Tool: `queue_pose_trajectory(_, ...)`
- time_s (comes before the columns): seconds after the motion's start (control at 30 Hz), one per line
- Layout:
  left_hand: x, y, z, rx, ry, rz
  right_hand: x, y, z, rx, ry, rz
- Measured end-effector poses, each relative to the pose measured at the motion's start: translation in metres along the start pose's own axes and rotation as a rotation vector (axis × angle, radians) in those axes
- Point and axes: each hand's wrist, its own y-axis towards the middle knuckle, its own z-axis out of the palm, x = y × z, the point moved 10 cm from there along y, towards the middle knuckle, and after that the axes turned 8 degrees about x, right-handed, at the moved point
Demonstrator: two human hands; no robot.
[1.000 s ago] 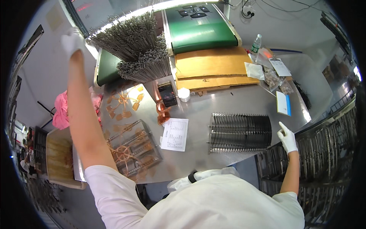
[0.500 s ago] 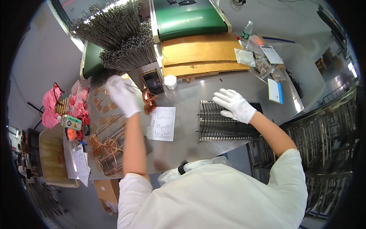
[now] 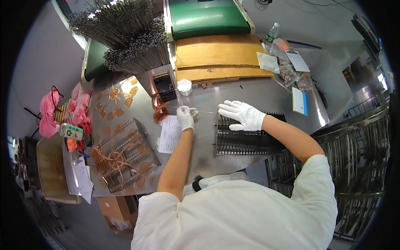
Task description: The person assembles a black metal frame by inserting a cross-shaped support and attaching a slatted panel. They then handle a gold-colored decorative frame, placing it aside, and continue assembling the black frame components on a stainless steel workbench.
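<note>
My left hand (image 3: 186,118), in a white glove, is closed on a thin metal rod (image 3: 204,111) above the middle of the table. The rod stretches sideways toward the dark slotted rack (image 3: 250,143). Flat on the rack's far left part lies my gloved right hand (image 3: 246,116), fingers stretched out and nothing seen in it. A printed sheet (image 3: 167,139) lies under and beside my left wrist. Just left of that hand are shiny copper-coloured pieces (image 3: 158,113).
Bundled hooked wires (image 3: 135,54) stand at the far left, beside a phone (image 3: 165,87) and a white tub (image 3: 184,87). Copper-coloured parts lie on another rack (image 3: 129,156). Cardboard sheets (image 3: 221,54) lie before a green conveyor (image 3: 208,18). A notebook (image 3: 300,101) sits at right.
My left hand has come from beside the hooked wires to the table's middle, where the thin rod shows in it. My right hand has shifted slightly left on the rack.
</note>
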Motion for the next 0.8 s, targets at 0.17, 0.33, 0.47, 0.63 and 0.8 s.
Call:
queue_pose_trajectory(0.17, 0.008, 0.002, 0.014, 0.083, 0.001, -0.050, -0.001, -0.003, -0.001, -0.036, -0.001, -0.005)
queue_pose_trajectory(0.33, 0.036, -0.023, 0.054, 0.089, -0.079, -0.023, -0.003, -0.005, 0.000, -0.055, -0.005, -0.009)
queue_pose_trajectory(0.47, 0.065, -0.014, 0.053, 0.235, -0.008, -0.200, 0.000, -0.003, -0.002, -0.056, -0.018, -0.030)
queue_pose_trajectory(0.63, 0.011, 0.030, -0.020, 0.069, -0.239, -0.095, -0.001, -0.002, -0.001, -0.093, -0.025, -0.030)
queue_pose_trajectory(0.8, 0.013, 0.029, -0.019, 0.136, -0.306, -0.193, -0.007, -0.026, -0.016, -0.094, -0.009, 0.053)
